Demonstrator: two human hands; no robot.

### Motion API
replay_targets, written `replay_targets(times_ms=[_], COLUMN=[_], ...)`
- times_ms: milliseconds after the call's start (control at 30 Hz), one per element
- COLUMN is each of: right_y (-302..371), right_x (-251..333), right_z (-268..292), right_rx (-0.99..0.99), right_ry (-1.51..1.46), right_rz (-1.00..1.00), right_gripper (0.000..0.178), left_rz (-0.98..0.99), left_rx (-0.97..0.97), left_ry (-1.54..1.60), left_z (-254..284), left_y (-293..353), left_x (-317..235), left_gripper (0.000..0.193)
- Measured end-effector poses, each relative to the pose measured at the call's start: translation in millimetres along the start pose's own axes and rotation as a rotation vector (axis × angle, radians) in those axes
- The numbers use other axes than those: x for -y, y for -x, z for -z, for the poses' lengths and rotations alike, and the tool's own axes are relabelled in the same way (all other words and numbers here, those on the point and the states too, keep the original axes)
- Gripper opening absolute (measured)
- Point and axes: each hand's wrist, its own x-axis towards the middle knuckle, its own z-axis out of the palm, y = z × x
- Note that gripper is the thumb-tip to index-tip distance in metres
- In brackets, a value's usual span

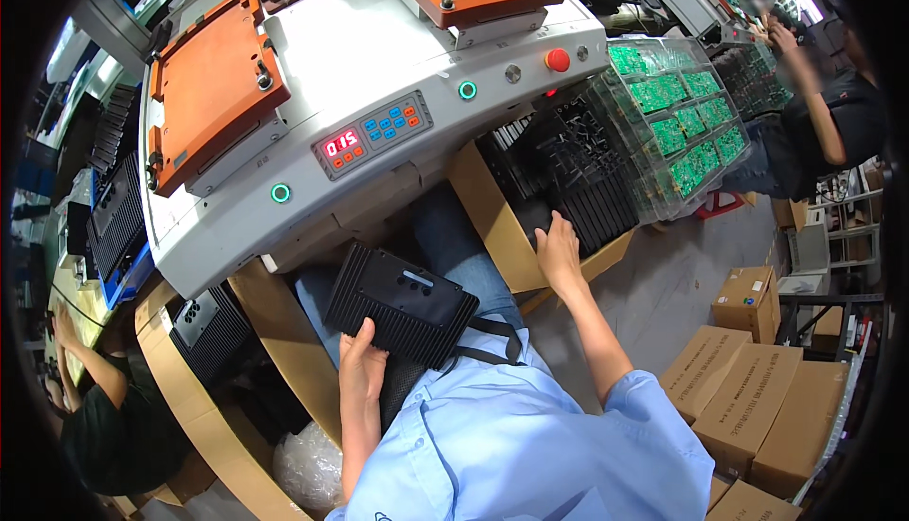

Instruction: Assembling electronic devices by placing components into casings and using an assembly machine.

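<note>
My left hand (363,362) is closed on the near edge of a black finned metal housing (402,298), tilted over my lap. Its flat panel with small holes and a pale strip faces up. My right hand (559,248) reaches over the near side of an open cardboard box (490,218). Its fingers are slightly apart and lie at the black ribbed parts (598,213) inside; I see nothing held in them. Small black pieces (579,137) are heaped on top of those parts.
Ahead stands a white machine (331,66) with orange fixtures (216,93) and a red button (557,60). Clear trays of green circuit boards (674,109) stand right of the box. Another box (156,332) holds finned housings at left. Cartons (743,398) sit lower right. People work on both sides.
</note>
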Motion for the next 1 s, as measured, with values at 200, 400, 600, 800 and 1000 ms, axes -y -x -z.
replay_targets(times_ms=[200,400,600,800,1000], right_y=[13.8,41.4,58.9,68.2,65.3], right_x=[10.6,60.5,126.3,168.7,168.4], right_z=[-9.8,60.9,68.8,33.4,25.6], right_rx=[-0.173,-0.346,-0.141,-0.040,-0.122], right_ry=[-0.070,-0.044,-0.484,-0.224,-0.171], right_rz=[0.097,0.181,0.549,0.712,0.796], right_gripper=[0.035,0.028,0.038,0.056,0.046], left_rz=[0.035,0.003,0.056,-0.005,-0.034], left_rx=[-0.030,-0.044,0.025,0.052,0.104], left_ry=[0.032,-0.025,0.001,0.016,0.013], left_z=[-12.3,-18.8,-44.2,-58.0,-55.7], left_y=[-8.9,-9.4,-11.2,-9.0,-7.8], left_x=[3.2,0.9,2.5,-0.9,-10.5], left_gripper=[0.033,0.031,0.031,0.033,0.035])
